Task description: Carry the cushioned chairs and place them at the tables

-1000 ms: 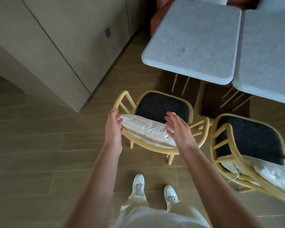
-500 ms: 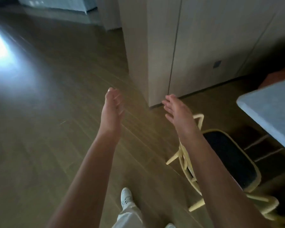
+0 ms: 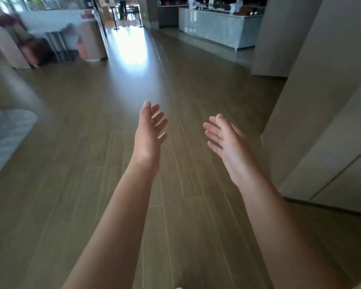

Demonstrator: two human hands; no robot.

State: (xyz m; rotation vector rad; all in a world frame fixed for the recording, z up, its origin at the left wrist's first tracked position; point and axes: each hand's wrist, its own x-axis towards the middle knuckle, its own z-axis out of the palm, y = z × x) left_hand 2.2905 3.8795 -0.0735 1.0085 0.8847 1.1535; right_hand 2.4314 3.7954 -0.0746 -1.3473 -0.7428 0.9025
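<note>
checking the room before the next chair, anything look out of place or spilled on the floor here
Nothing stands out. The wooden floor shows only window glare, no spill or debris, and the left hand and right hand are both open, holding nothing.

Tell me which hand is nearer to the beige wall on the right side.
Right. The right hand hangs just beside the wall; the left hand is farther away, toward the middle of the floor.

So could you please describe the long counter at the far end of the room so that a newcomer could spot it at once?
Follow the wooden floor away from the open hands to the far right of the hall. There, just left of the big beige pillar, stands the long counter. Its pale, glossy blue-grey front sets it apart from the beige walls around it.
</note>
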